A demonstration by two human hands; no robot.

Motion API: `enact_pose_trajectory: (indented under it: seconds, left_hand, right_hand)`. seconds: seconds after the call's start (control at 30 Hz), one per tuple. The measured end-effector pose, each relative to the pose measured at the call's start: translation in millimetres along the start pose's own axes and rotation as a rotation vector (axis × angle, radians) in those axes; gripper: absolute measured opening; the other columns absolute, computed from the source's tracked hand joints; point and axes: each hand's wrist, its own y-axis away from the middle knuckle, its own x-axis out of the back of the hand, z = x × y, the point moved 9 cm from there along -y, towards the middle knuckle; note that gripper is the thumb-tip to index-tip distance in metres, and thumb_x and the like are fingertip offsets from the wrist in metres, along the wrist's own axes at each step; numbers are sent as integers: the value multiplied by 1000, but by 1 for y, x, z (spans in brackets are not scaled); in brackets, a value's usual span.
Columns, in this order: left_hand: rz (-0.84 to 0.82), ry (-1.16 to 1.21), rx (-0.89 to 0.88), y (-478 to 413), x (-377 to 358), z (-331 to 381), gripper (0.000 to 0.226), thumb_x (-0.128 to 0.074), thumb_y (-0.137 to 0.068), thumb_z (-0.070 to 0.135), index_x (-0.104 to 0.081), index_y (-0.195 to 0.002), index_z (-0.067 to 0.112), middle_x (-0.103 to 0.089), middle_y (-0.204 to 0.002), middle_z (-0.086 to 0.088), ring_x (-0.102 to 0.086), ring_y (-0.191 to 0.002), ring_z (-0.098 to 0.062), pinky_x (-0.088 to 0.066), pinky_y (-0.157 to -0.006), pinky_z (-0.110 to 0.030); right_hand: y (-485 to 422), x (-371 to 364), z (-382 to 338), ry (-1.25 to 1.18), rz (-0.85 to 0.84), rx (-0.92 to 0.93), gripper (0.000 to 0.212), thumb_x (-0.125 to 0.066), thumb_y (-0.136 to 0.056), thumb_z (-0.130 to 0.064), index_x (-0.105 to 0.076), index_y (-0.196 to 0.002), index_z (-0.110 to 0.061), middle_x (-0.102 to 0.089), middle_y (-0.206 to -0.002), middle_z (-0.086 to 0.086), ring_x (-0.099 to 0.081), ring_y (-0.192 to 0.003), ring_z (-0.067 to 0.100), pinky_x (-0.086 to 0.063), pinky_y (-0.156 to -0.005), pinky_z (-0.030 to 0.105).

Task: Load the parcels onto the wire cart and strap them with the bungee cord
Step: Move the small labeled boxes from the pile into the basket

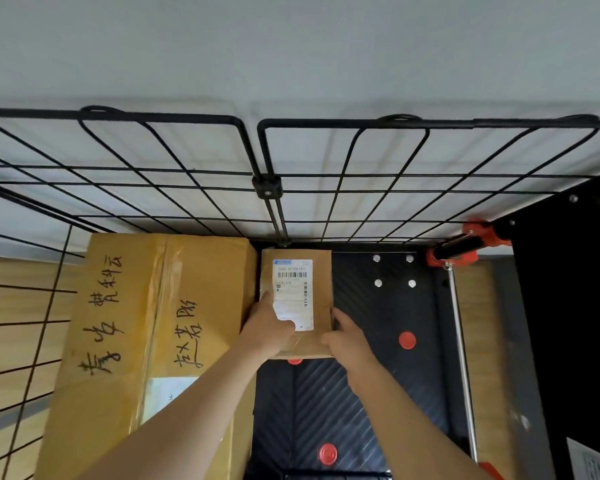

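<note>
Both arms reach forward; left hand (269, 327) and right hand (343, 337) grip a parcel (321, 282).

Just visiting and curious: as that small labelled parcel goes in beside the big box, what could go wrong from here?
1. The small parcel, held by left hand and right hand, has bare cart deck to its right; it might slide there when rolling.
2. It looks lower than the large cardboard box, so a cord across both may not press it.
3. The left hand sits near that box; fingers might get pinched.
</note>
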Motion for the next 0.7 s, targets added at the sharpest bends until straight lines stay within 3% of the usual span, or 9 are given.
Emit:
enact_pose_trajectory:
  seconds: [0.13, 0.23, 0.33, 0.47, 0.57, 0.63, 0.7]
  left_hand:
    - [-39, -75, -67, 23, 5, 16, 57, -52, -92, 10, -30, -144, 14, -38, -147, -5, -45, -128, -23, -43, -92, -24]
    - [-67, -140, -107, 48, 11, 17, 58, -54, -93, 22, -29, -145, 17, -31, -151, -3, -43, -128, -18, -37, -82, -17]
    - [-56, -228, -168, 83, 29, 23, 55, -52, -94, 29, -33, -144, 19, -32, -150, 1, -44, -127, -16, -37, -88, -18]
    - [54, -363, -292, 127, 66, 42, 46, -50, -94, 21, -41, -139, 24, -39, -144, 1, -55, -110, -16, -45, -88, -22]
    - [117, -383, -376, 162, 93, 56, 46, -48, -94, 17, -41, -139, 22, -41, -143, 0, -52, -115, -16, -45, -88, -22]
    - [150, -396, -423, 188, 110, 62, 46, -47, -94, 16, -40, -138, 21, -43, -140, 0, -55, -110, -17, -49, -83, -25]
    - [171, -407, -477, 215, 127, 64, 44, -48, -94, 16, -41, -137, 20, -47, -137, -1, -57, -107, -18, -51, -86, -31]
  right_hand:
    - [22, 8, -1, 24, 43, -33, 59, -56, -89, -9, -37, -144, -17, -50, -136, 3, -50, -111, 14, -40, -90, 22]
    - [41, 12, -5, 62, 62, -20, 50, -61, -86, -14, -51, -135, -17, -58, -121, 0, -55, -102, 12, -44, -86, 21]
    - [69, 14, -18, 93, 88, 18, 36, -62, -85, -19, -63, -122, -19, -65, -114, -2, -60, -99, 11, -50, -86, 25]
    - [114, 5, -41, 56, 104, 79, 25, -60, -88, -16, -67, -111, -18, -68, -110, -1, -61, -93, 10, -46, -70, 18]
    - [150, -7, -61, 34, 132, 132, 24, -59, -88, -12, -68, -108, -19, -66, -117, 1, -62, -100, 13, -52, -76, 20]
    - [180, -18, -78, 49, 152, 177, 27, -53, -90, -9, -67, -110, -20, -62, -119, -1, -59, -101, 12, -47, -66, 14]
    - [210, -30, -92, 77, 187, 234, 29, -49, -90, -7, -65, -110, -22, -60, -123, -2, -56, -105, 14, -44, -65, 16]
